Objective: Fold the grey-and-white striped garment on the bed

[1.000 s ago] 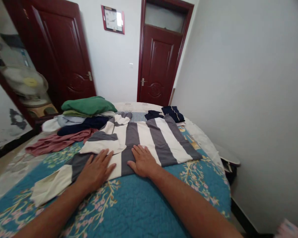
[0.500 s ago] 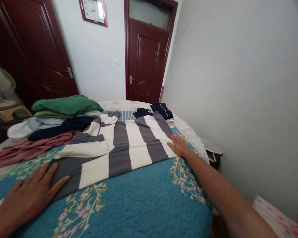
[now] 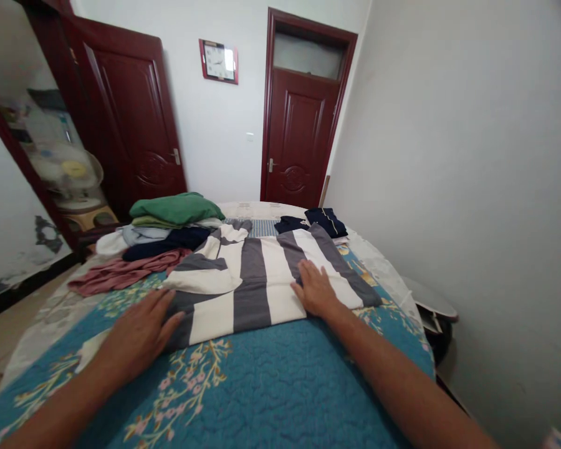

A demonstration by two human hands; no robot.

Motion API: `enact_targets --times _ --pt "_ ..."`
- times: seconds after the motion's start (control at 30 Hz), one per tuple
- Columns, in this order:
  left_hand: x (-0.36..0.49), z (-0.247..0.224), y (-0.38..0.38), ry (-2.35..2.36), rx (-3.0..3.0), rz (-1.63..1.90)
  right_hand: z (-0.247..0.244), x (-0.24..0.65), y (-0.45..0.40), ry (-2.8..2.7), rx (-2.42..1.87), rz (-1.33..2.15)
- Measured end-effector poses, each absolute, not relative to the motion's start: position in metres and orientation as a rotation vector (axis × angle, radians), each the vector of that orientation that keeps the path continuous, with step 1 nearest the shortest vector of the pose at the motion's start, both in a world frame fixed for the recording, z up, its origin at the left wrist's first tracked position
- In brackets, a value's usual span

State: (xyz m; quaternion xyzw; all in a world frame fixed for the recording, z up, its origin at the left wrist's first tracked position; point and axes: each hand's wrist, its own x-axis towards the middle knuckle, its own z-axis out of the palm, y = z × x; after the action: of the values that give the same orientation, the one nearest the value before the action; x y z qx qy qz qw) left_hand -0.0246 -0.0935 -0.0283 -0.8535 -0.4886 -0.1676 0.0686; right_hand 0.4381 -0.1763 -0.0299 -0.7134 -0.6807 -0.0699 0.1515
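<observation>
A grey and white striped garment (image 3: 252, 280) lies spread on a blue quilted cover (image 3: 280, 380) with a flower pattern. My left hand (image 3: 138, 327) rests flat at the garment's near left end, its fingers extended over a grey stripe. On the right part of the cloth, near its front edge, my right hand (image 3: 315, 290) lies with its fingers stretched out. Neither hand grips the fabric. Wrinkles and a folded-over part show at the garment's left side.
A pile with a green cloth (image 3: 177, 209) on top and a pink cloth (image 3: 126, 271) below is at the back left. Dark folded clothes (image 3: 326, 221) sit at the back right. Beyond the cover's right edge are a wall and a round-topped object (image 3: 430, 298).
My right hand has moved left along the garment, away from its right end, which now shows. My left hand stays by the left end. The camera view has turned left and up.
</observation>
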Motion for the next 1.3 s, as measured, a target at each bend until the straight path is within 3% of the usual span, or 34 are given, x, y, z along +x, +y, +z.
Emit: enact_targets --times 0.17,0.33,0.8,1.13,1.3 --pt "0.042 -0.03 -0.099 -1.555 -2.637 -0.27 -0.034 0.336 -0.165 -2.294 -1.656 0.107" --pt "0.022 -0.038 -0.096 -1.674 -2.561 -0.222 -0.036 0.37 -0.157 -2.224 -1.832 0.202" --pt "-0.078 -0.046 -0.071 -1.943 -2.41 -0.149 -0.083 0.602 -0.189 -1.841 -2.484 -0.216" --pt "-0.112 -0.039 -0.07 -1.987 -2.257 -0.222 -0.07 0.6 -0.204 -1.444 -2.522 -0.392" --pt "-0.074 -0.01 -0.076 -1.846 -2.261 -0.258 -0.065 0.556 -0.209 -1.65 -2.279 -0.508"
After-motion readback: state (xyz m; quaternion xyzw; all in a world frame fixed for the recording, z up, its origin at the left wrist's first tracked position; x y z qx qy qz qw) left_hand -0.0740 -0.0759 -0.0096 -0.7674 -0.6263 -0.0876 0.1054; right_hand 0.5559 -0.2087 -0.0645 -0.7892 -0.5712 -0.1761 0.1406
